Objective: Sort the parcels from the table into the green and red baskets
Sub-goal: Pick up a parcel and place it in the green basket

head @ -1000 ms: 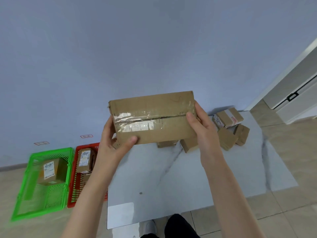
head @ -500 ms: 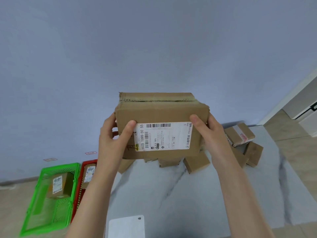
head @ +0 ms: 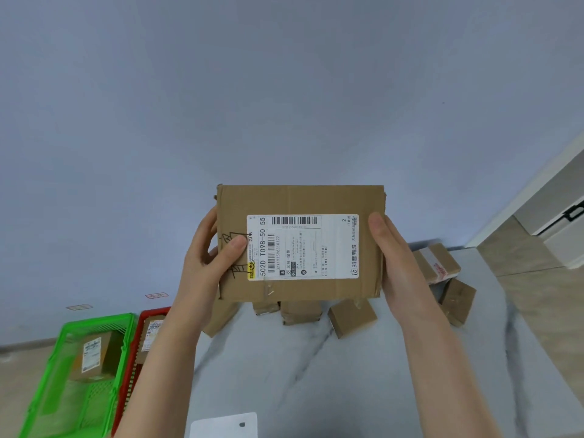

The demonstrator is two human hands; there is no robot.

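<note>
Head view shows my left hand [head: 205, 260] and right hand [head: 395, 257] clamped on the short ends of a large brown cardboard parcel [head: 300, 200], thumbs on its front. I hold it upright in the air above the far part of the grey-white marbled table [head: 316, 374], with its white printed shipping label [head: 303, 246] facing me. Several small brown cardboard boxes [head: 352, 317] lie on the table behind and below it. At my left, on the floor, the green plastic basket [head: 98, 320] and the red plastic basket [head: 155, 311] stand side by side, each holding a labelled box.
</note>
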